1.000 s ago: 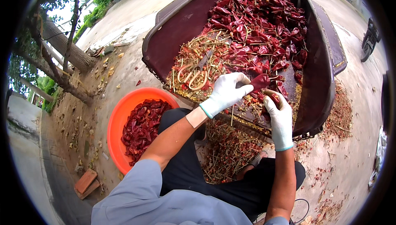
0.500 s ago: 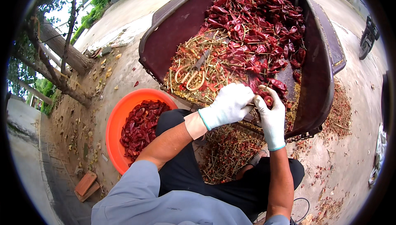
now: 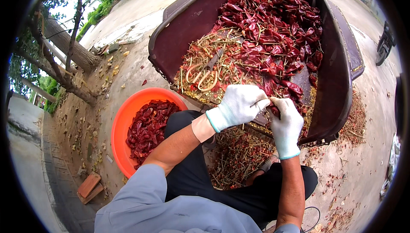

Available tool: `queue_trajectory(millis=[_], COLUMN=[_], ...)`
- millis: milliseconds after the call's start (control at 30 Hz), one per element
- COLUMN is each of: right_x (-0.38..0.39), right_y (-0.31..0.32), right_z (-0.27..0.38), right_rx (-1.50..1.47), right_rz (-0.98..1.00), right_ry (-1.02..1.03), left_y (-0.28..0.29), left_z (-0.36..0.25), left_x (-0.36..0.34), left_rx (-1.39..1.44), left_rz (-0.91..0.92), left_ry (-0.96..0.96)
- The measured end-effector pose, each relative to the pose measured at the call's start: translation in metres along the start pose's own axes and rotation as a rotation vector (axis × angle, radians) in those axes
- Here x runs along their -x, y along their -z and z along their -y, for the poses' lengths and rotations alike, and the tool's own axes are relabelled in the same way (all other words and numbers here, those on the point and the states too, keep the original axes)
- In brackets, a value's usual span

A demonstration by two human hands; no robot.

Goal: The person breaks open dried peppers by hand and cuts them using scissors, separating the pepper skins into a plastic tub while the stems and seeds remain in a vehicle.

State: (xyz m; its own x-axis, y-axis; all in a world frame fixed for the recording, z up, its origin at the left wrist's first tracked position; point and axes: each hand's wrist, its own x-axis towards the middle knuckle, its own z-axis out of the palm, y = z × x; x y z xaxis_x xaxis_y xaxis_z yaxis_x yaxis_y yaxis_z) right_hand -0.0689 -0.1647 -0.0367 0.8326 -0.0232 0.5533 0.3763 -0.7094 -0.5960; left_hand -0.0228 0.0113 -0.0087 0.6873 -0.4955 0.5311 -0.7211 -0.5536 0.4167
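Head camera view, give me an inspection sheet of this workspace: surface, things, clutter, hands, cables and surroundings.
Surface: dark red cart, its bed partly strewn with stems.
Things: red pepper heap in the cart; more red peppers in an orange basin; scissors lying on the stems.
Clutter: stem pile on the ground; bricks at left.
Hands: white-gloved, close together; right hand holds a red pepper; left hand has fingers curled, grip unclear.
Cables: thin dark loop at lower right, kind unclear.
Surroundings: trees at left, pale ground.
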Motion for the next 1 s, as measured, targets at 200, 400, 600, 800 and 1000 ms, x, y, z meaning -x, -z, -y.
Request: queue_trajectory(millis=[200,400,600,800,1000], right_x=[0.002,-0.004,0.001,0.003,-0.002], right_y=[-0.010,0.007,0.013,0.006,0.019], right_z=[-0.001,0.021,0.037,0.029,0.019], right_rx=[-0.644,-1.234,-0.915,-0.885,-0.915], right_rz=[0.021,0.025,0.932,1.172,1.212], right_ry=[-0.291,-0.764,-0.341,-0.100,-0.187], left_y=[0.000,0.008,0.007,-0.055,-0.091], left_z=[-0.004,0.042,0.037,0.013,0.003], left_x=[-0.003,-0.009,-0.014,-0.016,-0.035], left_rx=[0.727,1.427,0.413,-0.106,-0.362], left_rz=[0.085,-0.339,-0.060,0.174,0.171], left_ry=[0.487,0.604,0.444,0.065,-0.062])
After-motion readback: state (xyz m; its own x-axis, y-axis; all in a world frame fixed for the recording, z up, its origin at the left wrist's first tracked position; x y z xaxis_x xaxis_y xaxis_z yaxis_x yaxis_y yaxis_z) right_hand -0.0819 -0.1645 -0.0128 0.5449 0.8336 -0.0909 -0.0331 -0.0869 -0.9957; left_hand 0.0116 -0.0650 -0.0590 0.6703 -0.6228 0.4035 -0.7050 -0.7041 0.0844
